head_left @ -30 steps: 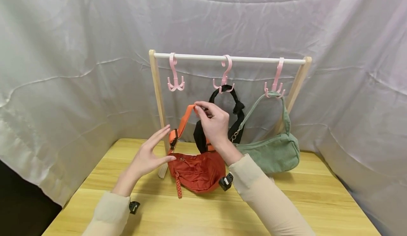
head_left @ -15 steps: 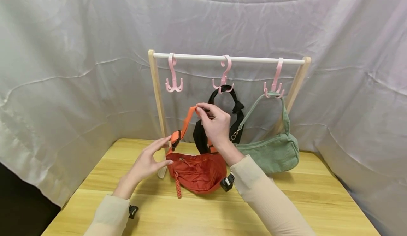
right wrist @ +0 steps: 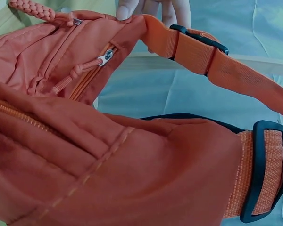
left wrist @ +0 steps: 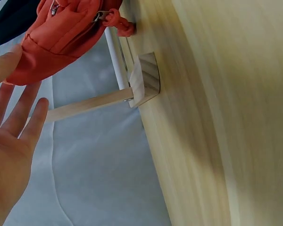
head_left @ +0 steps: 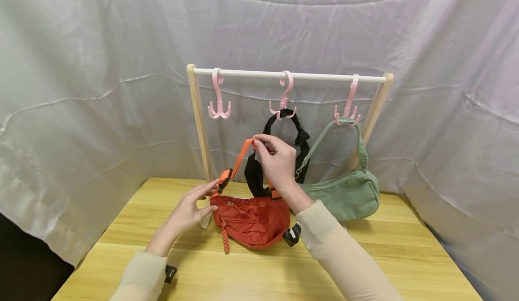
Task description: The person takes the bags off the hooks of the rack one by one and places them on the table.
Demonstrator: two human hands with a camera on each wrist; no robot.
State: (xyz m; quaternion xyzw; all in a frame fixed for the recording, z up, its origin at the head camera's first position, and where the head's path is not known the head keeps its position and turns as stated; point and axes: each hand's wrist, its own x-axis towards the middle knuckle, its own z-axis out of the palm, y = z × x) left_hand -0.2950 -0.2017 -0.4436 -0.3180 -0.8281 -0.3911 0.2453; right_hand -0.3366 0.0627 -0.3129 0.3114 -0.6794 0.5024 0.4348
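Note:
A red waist bag (head_left: 251,222) with an orange strap (head_left: 242,156) sits over the table before the rack. High on the strap, my right hand (head_left: 279,159) pinches the webbing between thumb and fingers. At the bag's left end, my left hand (head_left: 188,208) has its thumb in front and its longer fingers behind, close to the black buckle (head_left: 225,180). The left wrist view shows the left fingers (left wrist: 34,117) rather straight, their tips partly hidden by the bag. A black slider (right wrist: 259,172) and a front zipper pull (right wrist: 105,57) show in the right wrist view.
A wooden rack (head_left: 198,120) with a white rail (head_left: 251,73) bears three pink hooks. On the left hook (head_left: 219,107) nothing hangs. A black strap (head_left: 300,123) hangs from the middle one, a green shoulder bag (head_left: 346,195) from the right one. Grey cloth (head_left: 121,66) surrounds the table (head_left: 389,247).
My left hand has moved in onto the bag's left end and the buckle, its thumb and fingers drawing closer. My right hand has sunk slightly and shifted right with the strap.

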